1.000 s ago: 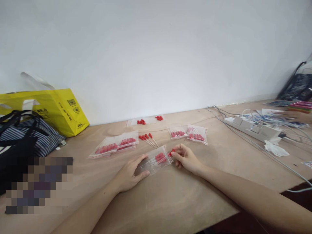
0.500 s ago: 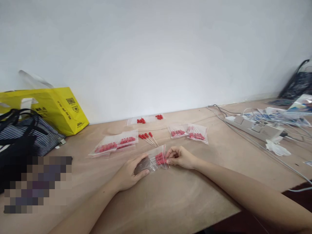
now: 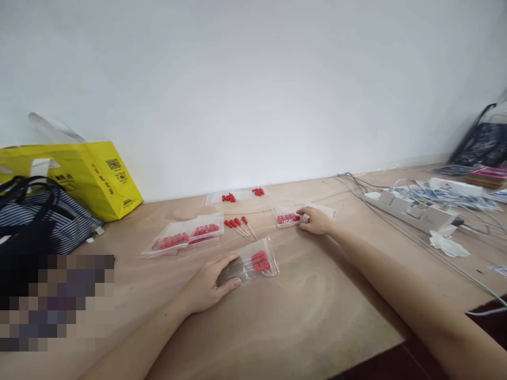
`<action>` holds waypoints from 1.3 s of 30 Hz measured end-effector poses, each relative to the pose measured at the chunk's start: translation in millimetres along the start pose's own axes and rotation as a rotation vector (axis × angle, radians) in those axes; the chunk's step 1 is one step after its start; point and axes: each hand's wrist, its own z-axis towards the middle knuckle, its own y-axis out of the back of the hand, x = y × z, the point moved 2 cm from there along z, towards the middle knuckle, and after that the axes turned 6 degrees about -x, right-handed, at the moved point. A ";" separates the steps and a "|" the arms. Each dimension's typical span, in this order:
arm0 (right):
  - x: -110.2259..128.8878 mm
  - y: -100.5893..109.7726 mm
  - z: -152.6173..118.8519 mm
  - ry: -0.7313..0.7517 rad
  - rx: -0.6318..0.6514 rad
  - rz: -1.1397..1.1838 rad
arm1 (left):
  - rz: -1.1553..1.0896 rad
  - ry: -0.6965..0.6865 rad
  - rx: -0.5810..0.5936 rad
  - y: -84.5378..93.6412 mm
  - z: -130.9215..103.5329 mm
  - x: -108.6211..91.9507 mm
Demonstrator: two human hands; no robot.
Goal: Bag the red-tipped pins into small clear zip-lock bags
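My left hand (image 3: 212,282) grips the lower end of a clear zip bag (image 3: 247,274) between fingers and thumb on the wooden table. Several thin droppers with red bulbs (image 3: 260,261) lie inside it, bulbs toward the red-lined zip end. My right hand (image 3: 316,220) is at the zip bags on the right, its fingers and thumb closed over the bag (image 3: 327,210) at the far right and hiding most of it. Touching its fingertips is another bag of red-bulbed droppers (image 3: 289,217). Several loose red-bulbed droppers (image 3: 240,224) lie fanned out behind the left hand's bag.
Stacked bags of red-bulbed droppers (image 3: 172,240) lie at left. Loose red bulbs (image 3: 228,198) rest on clear plastic by the wall. A yellow bag (image 3: 106,179) and a striped bag (image 3: 59,208) stand left. A power strip (image 3: 412,208) with cables is at right.
My right hand has let go of the zip end of the left hand's bag and moved right and away, onto the bags at right. My left hand stays on its bag.
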 end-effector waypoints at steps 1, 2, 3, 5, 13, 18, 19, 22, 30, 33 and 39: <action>-4.0 -0.4 3.1 -0.003 0.022 -0.017 | -0.007 0.000 -0.003 -0.5 -0.3 1.1; -7.4 -0.5 4.9 -0.019 0.032 -0.042 | -0.010 -0.001 -0.003 -1.0 -0.6 2.0; -10.5 -0.3 5.6 -0.045 0.032 -0.075 | -0.010 -0.002 0.000 -1.5 -0.9 2.7; -16.4 1.1 4.9 -0.115 0.013 -0.159 | -0.001 -0.003 0.003 -2.0 -1.3 3.6; -24.8 -1.5 3.7 -0.274 -0.048 -0.269 | -0.023 -0.009 0.005 -1.1 -0.7 2.8; -24.5 -2.8 1.7 -0.353 -0.088 -0.286 | -0.015 -0.009 0.008 -1.4 -0.6 2.2; -25.2 -2.1 0.6 -0.352 -0.085 -0.280 | -0.009 -0.010 0.010 -1.4 -0.5 2.1; -29.0 0.8 -1.9 -0.359 -0.085 -0.259 | 0.002 -0.015 0.014 -1.4 -0.8 1.6; -33.2 -4.8 4.8 -0.574 -0.152 -0.168 | 0.016 -0.016 0.019 -1.1 -2.4 2.2; -34.2 -7.6 6.3 -0.619 -0.179 -0.187 | 0.015 -0.019 0.019 -1.1 -1.9 1.7; -38.3 -14.2 12.3 -0.570 -0.189 -0.143 | 0.013 -0.023 0.025 -1.4 -1.1 1.3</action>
